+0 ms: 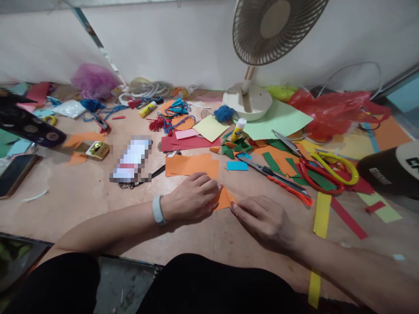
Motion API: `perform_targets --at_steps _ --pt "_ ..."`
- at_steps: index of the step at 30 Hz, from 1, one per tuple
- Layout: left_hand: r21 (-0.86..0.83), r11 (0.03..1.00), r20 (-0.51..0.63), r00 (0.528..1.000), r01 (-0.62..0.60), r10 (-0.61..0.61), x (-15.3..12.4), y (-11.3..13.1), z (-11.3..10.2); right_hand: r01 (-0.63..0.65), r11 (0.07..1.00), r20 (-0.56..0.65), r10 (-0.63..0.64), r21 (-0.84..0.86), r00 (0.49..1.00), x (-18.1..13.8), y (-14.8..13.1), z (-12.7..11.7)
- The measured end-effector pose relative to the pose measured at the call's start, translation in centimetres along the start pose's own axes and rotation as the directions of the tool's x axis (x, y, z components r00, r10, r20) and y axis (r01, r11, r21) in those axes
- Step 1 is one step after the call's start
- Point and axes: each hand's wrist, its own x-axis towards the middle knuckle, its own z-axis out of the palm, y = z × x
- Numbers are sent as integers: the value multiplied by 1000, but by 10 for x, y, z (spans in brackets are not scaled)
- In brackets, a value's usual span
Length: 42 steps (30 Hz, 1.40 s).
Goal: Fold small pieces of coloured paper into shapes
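fingers of your right hand (266, 218) pinch the right corner of the folded orange paper (224, 201), which lies just left of them; your left hand (193, 197) covers its other side (grip hidden, can't tell), neither hand nearer, long axis partly covered.

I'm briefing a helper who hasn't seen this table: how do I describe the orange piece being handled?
From the fan at the back, come to the near side of the table. Between the left hand and right hand is a small orange paper piece. Unlike the orange sheets just beyond the left hand, it has both hands on it.
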Motion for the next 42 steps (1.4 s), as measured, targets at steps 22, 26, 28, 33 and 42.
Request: perform_targets --at_steps 22,26,28,33,42 --pt "34 999 13 1000 -3 2 0 2 1 -87 985 -12 89 147 996 13 -4 2" --pt "43 999 5 1000 -4 4 0 3 0 -77 987 -2 78 139 997 15 -4 2" --pt "47 999 0 1000 -9 9 1 3 0 -73 987 -2 73 140 997 16 -4 1" --pt "46 999 -55 998 -18 21 1 0 1 -70 987 27 67 147 997 17 -3 0" --pt "-120 992 -107 993 31 -44 -2 9 9 -30 980 -9 32 196 999 15 -1 1"
